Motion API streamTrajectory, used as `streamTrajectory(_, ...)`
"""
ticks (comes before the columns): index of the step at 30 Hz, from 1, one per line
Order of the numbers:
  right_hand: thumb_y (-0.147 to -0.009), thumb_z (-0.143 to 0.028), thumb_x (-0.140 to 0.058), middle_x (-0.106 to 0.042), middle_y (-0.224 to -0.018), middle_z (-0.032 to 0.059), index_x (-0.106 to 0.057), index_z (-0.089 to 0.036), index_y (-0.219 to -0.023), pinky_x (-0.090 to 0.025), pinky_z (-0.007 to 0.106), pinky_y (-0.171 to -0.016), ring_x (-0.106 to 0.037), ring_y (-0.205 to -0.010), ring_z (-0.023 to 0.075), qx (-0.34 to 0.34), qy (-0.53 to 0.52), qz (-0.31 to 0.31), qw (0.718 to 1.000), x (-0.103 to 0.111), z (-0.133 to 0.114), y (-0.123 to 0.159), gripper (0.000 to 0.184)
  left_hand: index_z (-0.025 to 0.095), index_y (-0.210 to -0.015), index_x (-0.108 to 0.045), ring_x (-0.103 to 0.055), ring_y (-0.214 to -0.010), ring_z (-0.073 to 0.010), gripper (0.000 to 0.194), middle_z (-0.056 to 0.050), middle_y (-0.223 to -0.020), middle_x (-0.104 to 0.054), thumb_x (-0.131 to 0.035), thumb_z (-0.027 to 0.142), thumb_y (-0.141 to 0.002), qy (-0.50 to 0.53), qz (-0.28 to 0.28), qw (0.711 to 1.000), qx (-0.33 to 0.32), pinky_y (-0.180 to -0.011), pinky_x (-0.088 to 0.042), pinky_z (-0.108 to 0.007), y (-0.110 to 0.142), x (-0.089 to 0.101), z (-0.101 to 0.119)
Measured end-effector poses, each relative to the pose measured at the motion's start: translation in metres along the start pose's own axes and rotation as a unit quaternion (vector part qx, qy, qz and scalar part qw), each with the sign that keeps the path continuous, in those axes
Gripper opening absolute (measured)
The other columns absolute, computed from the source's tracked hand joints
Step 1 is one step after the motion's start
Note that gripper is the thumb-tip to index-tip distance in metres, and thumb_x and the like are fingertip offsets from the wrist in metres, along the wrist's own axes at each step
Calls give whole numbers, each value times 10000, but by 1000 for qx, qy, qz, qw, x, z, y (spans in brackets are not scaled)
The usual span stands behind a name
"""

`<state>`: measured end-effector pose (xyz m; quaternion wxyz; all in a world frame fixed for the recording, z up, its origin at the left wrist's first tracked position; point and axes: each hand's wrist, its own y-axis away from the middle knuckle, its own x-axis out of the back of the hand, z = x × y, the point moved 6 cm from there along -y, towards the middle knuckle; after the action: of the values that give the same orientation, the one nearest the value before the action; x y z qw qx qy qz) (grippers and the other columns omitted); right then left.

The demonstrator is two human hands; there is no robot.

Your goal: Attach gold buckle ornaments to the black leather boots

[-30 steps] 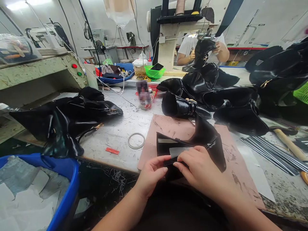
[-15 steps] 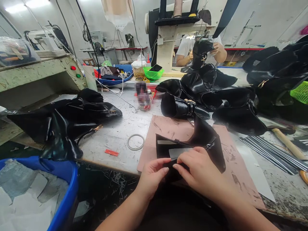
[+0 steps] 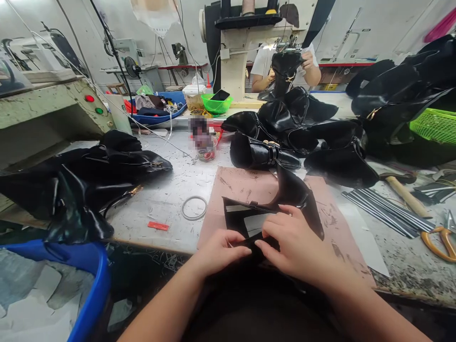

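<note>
Black boot piece (image 3: 301,192): leather-like, softly matt. Patch (image 3: 252,224) on it: smooth, pale, papery look. Mat (image 3: 245,183) beneath: dull pink, scuffed with dark marks. Boot pieces (image 3: 81,190) at left: glossy, creased, leather-like. Tabletop (image 3: 156,197): smooth, faint sheen, rough-looking and speckled at right. Hammer handle (image 3: 408,195): plain wood. Scissors (image 3: 444,233): smooth orange handles, metal blades. Bin (image 3: 101,270): smooth blue plastic. Basket (image 3: 432,126): green plastic mesh.

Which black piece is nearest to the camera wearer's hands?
The black piece over the pink board, with a pale patch; left hand and right hand touch it, while the others are farther off.
</note>
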<state>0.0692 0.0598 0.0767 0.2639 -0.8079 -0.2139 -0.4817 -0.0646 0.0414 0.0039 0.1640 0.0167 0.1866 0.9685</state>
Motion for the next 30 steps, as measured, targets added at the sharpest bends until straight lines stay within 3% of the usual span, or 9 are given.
streamTrajectory(2,-764,-212,-550,-555,-625,-31,-501,-193,-638,-254,472,-987,-545,-665,141,-1,-3,-4,1000,2,2,1,137,127,-587,-634,-423,-502,-82,145,28,-515,-513,-677,250,-650,-45,-12,999,-1,-483,-308,-191,0,-1,4)
streamTrajectory(7,-771,-197,-532,-558,-629,-40,-488,-200,-616,-174,466,-1062,-553,-672,133,-17,-17,-25,999,11,13,6,162,127,-626,-656,-435,-528,-93,151,21,-544,-531,-684,275,-628,16,-20,1000,9,-516,-324,-198,1,-4,-5)
streamTrajectory(14,-793,-166,-498,-578,-651,-32,-532,-196,-630,-146,475,-1083,-555,-686,130,-12,-14,-20,1000,12,13,9,169,153,-925,-668,-535,-771,-159,251,-20,-842,-631,-629,286,-716,-19,-168,985,-23,-705,-409,-243,-7,-21,7)
streamTrajectory(17,-784,-173,-517,-583,-647,-28,-552,-194,-630,-141,484,-1085,-562,-698,137,2,-5,-25,1000,13,9,10,159,137,-703,-615,-459,-634,-118,152,27,-647,-535,-632,289,-697,-128,-139,981,-38,-581,-366,-211,-14,-26,17)
streamTrajectory(20,-778,-216,-547,-613,-684,-24,-568,-193,-637,-95,513,-1092,-577,-692,141,0,8,-34,999,19,11,13,144,137,-568,-528,-376,-553,-93,242,48,-545,-430,-616,320,-700,-167,-104,980,-35,-502,-297,-202,-16,-29,21)
streamTrajectory(25,-777,-212,-551,-662,-806,-14,-594,-188,-654,-37,514,-1108,-615,-753,145,-7,2,-39,999,27,20,15,132,128,-668,-590,-420,-578,-101,208,34,-593,-499,-619,330,-706,-126,-135,983,-13,-540,-329,-208,-14,-32,18)
streamTrajectory(30,-791,-163,-513,-651,-784,0,-594,-176,-692,-34,514,-1113,-614,-747,148,2,11,-38,999,25,19,15,128,143,-858,-608,-498,-713,-137,186,5,-763,-577,-611,280,-732,-85,-209,974,-19,-675,-392,-245,-17,-39,22)
